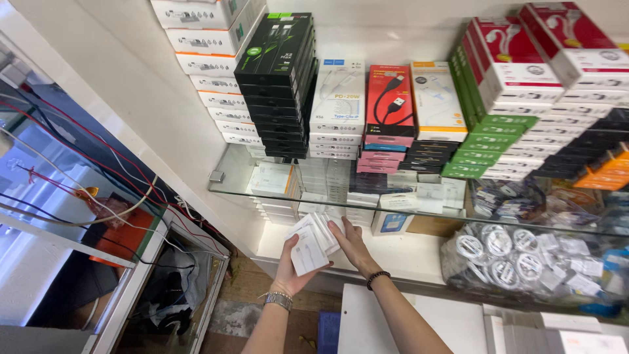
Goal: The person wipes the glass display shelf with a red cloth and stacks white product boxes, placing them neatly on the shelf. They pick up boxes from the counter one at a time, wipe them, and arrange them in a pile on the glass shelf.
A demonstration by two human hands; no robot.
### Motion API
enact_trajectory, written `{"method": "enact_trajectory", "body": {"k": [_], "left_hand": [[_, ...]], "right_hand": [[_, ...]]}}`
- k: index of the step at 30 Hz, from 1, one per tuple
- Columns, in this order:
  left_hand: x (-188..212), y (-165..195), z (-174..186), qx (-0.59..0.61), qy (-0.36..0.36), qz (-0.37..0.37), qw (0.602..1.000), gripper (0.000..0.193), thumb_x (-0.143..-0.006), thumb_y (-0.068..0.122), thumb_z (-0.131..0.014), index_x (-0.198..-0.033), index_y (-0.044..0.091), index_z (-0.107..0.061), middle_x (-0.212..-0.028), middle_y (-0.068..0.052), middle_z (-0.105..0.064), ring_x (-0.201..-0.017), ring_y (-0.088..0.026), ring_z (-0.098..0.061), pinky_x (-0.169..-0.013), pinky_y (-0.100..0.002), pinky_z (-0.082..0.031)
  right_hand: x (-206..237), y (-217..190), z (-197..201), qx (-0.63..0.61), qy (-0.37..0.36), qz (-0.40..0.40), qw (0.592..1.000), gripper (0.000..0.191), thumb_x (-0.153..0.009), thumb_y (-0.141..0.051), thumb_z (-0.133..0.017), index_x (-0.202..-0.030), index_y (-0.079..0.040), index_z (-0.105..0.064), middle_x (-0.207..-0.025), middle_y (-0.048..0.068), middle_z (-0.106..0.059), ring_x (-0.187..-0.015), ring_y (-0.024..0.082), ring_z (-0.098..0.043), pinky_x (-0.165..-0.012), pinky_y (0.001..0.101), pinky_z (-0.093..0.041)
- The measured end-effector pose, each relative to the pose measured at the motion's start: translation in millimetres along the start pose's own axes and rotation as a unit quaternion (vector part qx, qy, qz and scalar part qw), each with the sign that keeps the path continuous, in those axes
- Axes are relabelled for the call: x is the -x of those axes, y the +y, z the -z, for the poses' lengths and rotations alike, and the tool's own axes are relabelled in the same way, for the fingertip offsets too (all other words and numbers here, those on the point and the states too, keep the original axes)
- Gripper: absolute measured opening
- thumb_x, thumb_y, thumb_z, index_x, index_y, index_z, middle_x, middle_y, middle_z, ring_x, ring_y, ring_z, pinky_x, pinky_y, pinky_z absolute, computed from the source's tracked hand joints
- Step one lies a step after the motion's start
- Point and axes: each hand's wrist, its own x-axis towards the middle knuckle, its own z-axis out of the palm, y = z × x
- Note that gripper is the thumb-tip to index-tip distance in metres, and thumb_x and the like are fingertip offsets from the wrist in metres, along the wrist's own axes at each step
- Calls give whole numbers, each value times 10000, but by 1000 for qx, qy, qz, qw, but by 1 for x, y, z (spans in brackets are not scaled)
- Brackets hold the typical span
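Note:
My left hand [288, 272] grips a small stack of flat white boxes [308, 246], fanned out and held below the glass shelf [341, 196]. It wears a metal watch at the wrist. My right hand [354, 246], with a dark bead bracelet, lies flat against the stack's right side, fingers touching the upper white boxes. Both hands reach toward the lower white shelf [406, 252], where more white boxes [282, 206] stand stacked at the back.
On the glass shelf stand piles of boxed cables: white [219, 78], black [278, 85], white [337, 108], red [390, 105], green [488, 141], red-and-white [531, 56]. A clear bag of coiled white cables [524, 262] sits at right. Loose wires [78, 190] hang at left.

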Motion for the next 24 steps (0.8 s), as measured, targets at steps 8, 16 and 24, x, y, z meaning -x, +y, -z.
{"method": "enact_trajectory", "body": {"k": [8, 16, 24], "left_hand": [[93, -74, -94, -41, -14, 49, 998, 684, -879, 479, -622, -1458, 127, -526, -1373, -76, -631, -1237, -240, -605, -1024, -418, -483], [123, -169, -263, -136, -162, 78, 974, 694, -920, 475, -613, -1446, 32, -517, -1363, -107, -642, -1233, -225, -627, -1045, -385, -502], [100, -306, -404, -253, -258, 139, 922, 750, -929, 543, -613, -1476, 40, -512, -1418, -105, -620, -1269, -190, -620, -1077, -351, -483]], "right_hand": [[160, 19, 79, -98, 60, 26, 993, 1082, -842, -752, -506, -1572, 2, -244, -1629, 204, -288, -1527, 300, -287, -1223, 385, -252], [315, 31, 226, -118, 215, 164, 955, 935, -925, -636, -484, -1566, 23, -312, -1612, 194, -385, -1521, 283, -307, -1222, 359, -221], [394, 116, 373, -304, 248, 142, 909, 806, -991, -587, -479, -1550, -23, -339, -1590, 109, -400, -1474, 221, -367, -1184, 365, -284]]}}
